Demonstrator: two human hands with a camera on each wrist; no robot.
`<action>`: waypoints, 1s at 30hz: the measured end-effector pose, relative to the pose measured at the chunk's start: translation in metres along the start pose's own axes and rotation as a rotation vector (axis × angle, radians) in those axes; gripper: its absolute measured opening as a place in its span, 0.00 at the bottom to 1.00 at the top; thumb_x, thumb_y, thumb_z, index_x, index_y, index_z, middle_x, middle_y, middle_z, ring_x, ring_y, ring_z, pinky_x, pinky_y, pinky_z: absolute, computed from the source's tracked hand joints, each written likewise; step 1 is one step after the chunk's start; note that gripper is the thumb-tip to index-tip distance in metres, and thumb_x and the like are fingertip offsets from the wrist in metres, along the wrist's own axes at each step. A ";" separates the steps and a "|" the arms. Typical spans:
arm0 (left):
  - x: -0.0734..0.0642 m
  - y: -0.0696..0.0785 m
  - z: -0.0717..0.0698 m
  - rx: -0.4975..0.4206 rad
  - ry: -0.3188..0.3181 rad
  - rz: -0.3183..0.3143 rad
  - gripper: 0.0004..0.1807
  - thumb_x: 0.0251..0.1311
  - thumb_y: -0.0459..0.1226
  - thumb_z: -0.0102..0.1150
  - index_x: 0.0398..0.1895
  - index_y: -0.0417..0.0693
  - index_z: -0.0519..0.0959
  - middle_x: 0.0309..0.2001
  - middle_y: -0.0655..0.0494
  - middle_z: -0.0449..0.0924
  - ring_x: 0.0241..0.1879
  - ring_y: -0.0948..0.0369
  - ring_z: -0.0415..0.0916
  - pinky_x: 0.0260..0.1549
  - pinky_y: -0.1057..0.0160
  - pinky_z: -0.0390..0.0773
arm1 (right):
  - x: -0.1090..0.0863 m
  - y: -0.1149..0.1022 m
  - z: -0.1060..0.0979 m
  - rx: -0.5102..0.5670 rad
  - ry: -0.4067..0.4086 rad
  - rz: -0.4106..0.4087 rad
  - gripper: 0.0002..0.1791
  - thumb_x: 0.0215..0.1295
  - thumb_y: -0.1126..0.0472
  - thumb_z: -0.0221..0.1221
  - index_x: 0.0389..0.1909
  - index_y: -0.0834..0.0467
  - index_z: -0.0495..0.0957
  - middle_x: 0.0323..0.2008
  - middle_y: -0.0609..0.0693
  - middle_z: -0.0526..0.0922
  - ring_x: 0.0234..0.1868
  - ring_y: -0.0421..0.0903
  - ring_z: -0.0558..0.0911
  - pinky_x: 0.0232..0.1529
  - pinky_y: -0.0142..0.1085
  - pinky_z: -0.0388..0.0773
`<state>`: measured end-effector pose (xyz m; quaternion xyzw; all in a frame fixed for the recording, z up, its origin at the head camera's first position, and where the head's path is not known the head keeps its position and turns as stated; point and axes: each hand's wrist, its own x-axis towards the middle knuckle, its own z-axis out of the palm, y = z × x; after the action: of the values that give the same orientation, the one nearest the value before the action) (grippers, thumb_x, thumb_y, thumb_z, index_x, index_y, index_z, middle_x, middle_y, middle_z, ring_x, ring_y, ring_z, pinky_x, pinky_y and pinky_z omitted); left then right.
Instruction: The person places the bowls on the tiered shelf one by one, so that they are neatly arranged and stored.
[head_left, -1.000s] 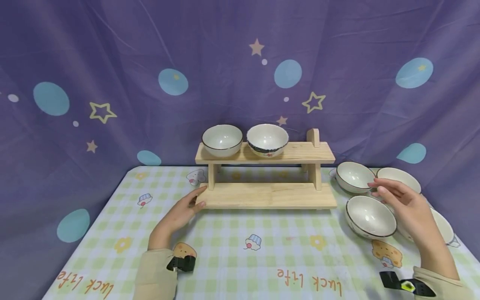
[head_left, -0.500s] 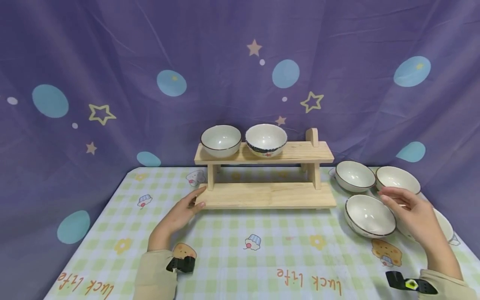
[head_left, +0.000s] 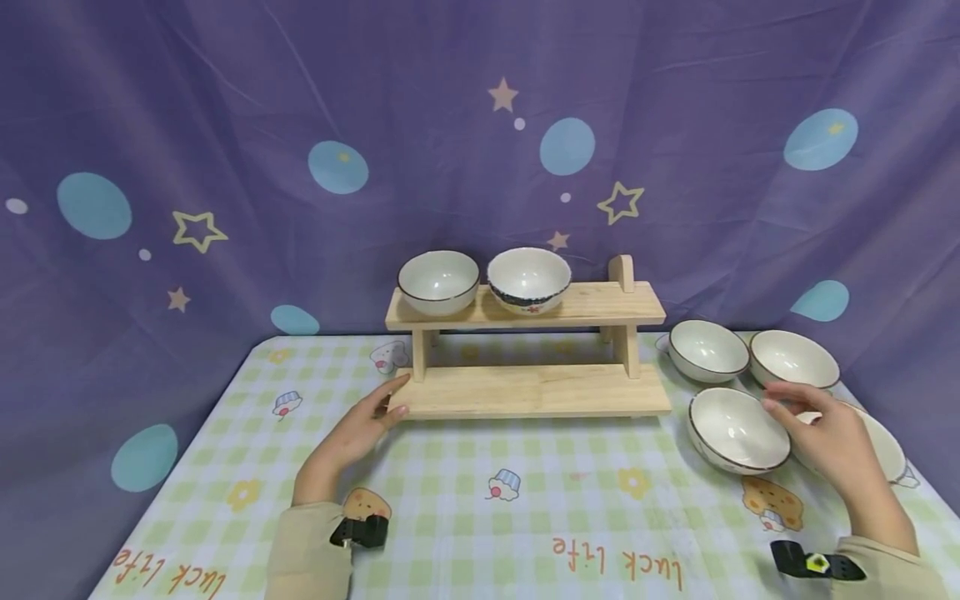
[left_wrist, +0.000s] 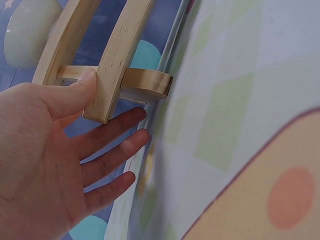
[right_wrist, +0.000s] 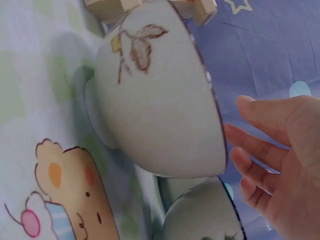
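Fingers (right_wrist: 260, 146) of the right hand (head_left: 832, 437) are hovering, released, by a leaf-patterned bowl (right_wrist: 160, 100) on the checked worktop (head_left: 420, 475); whether they are touching it cannot be told. Loosely extended, the left hand (head_left: 351, 435) is touching the end of a two-tier wooden stand (head_left: 525, 392). A brown-rimmed bowl (head_left: 438, 287) and a blue-patterned bowl (head_left: 529, 279) are standing on its upper board (head_left: 603, 307).

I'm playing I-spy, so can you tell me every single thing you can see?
Wooden rack: 1, pale brown, in the middle
Shelf bowls: 2, white, one blue-patterned, on the rack's top
Table bowls: 4, whitish, one partly hidden, right of the rack
Tablecloth: 1, green-white check, under the rack
Curtain: 1, purple with stars and blue ovals, behind
Wrist straps: 2, black, one per arm
Sleeves: 2, beige, one per arm
Left hand: 1, bare, holding the rack's left end
Right hand: 1, bare, by the table bowls
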<state>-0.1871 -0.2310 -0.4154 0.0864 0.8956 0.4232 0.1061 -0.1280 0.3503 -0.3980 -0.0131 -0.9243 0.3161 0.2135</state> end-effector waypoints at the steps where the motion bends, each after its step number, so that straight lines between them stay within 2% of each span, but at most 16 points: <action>1: 0.000 0.000 0.000 0.000 0.001 0.002 0.33 0.75 0.47 0.48 0.79 0.54 0.53 0.76 0.37 0.50 0.70 0.35 0.55 0.65 0.36 0.59 | 0.000 0.001 0.001 -0.013 -0.003 0.003 0.16 0.66 0.57 0.65 0.49 0.64 0.82 0.29 0.26 0.75 0.31 0.20 0.68 0.26 0.27 0.66; 6: 0.000 -0.002 0.000 0.001 0.003 0.001 0.33 0.75 0.47 0.48 0.79 0.54 0.53 0.75 0.36 0.51 0.70 0.35 0.55 0.64 0.36 0.59 | 0.000 0.003 0.005 -0.058 -0.035 0.036 0.17 0.67 0.57 0.65 0.50 0.65 0.82 0.31 0.43 0.82 0.28 0.25 0.68 0.21 0.31 0.65; 9: 0.000 -0.001 0.000 0.000 0.004 -0.004 0.33 0.75 0.47 0.48 0.79 0.54 0.54 0.75 0.35 0.52 0.69 0.36 0.56 0.64 0.36 0.60 | 0.000 0.002 0.007 -0.077 -0.060 0.051 0.17 0.67 0.57 0.64 0.50 0.65 0.81 0.31 0.56 0.82 0.26 0.30 0.68 0.20 0.32 0.65; 14: 0.000 0.000 0.000 -0.007 0.004 -0.008 0.33 0.75 0.46 0.48 0.79 0.54 0.54 0.75 0.35 0.51 0.70 0.35 0.55 0.63 0.35 0.60 | -0.002 0.000 0.011 -0.098 -0.107 0.076 0.19 0.70 0.56 0.62 0.52 0.67 0.79 0.29 0.56 0.77 0.24 0.39 0.67 0.19 0.33 0.63; 19: 0.000 0.000 -0.001 -0.010 0.001 -0.009 0.33 0.76 0.46 0.48 0.79 0.54 0.53 0.75 0.36 0.50 0.70 0.35 0.55 0.64 0.35 0.60 | -0.003 0.001 0.016 -0.124 -0.137 0.060 0.19 0.72 0.58 0.59 0.55 0.68 0.77 0.23 0.52 0.67 0.23 0.45 0.63 0.20 0.35 0.59; 22: 0.000 0.000 -0.001 -0.015 0.000 -0.008 0.33 0.76 0.46 0.48 0.79 0.54 0.53 0.76 0.37 0.49 0.70 0.35 0.54 0.64 0.35 0.59 | -0.003 0.002 0.020 -0.145 -0.128 0.040 0.18 0.71 0.60 0.59 0.54 0.69 0.77 0.22 0.52 0.66 0.24 0.48 0.63 0.22 0.37 0.59; 24: 0.000 0.000 -0.001 -0.018 0.000 -0.007 0.33 0.75 0.46 0.48 0.79 0.54 0.53 0.76 0.37 0.49 0.71 0.35 0.53 0.64 0.35 0.59 | -0.002 0.002 0.023 -0.152 -0.106 0.031 0.18 0.70 0.61 0.59 0.54 0.70 0.77 0.24 0.58 0.72 0.27 0.50 0.65 0.25 0.40 0.60; 26: 0.000 0.000 -0.001 -0.018 0.000 -0.007 0.33 0.75 0.47 0.48 0.79 0.55 0.53 0.76 0.38 0.49 0.71 0.34 0.53 0.64 0.35 0.58 | -0.002 0.003 0.025 -0.153 -0.083 0.033 0.18 0.70 0.62 0.59 0.53 0.70 0.77 0.31 0.65 0.78 0.32 0.56 0.70 0.28 0.45 0.65; 30: -0.001 0.000 -0.001 -0.018 -0.001 -0.010 0.33 0.75 0.47 0.48 0.79 0.55 0.53 0.77 0.38 0.48 0.71 0.34 0.52 0.65 0.35 0.58 | -0.002 0.002 0.029 -0.153 -0.043 0.039 0.17 0.68 0.63 0.59 0.53 0.70 0.78 0.44 0.71 0.80 0.42 0.66 0.73 0.37 0.56 0.67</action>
<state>-0.1867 -0.2314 -0.4147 0.0814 0.8921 0.4307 0.1093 -0.1380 0.3350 -0.4207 -0.0406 -0.9497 0.2491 0.1856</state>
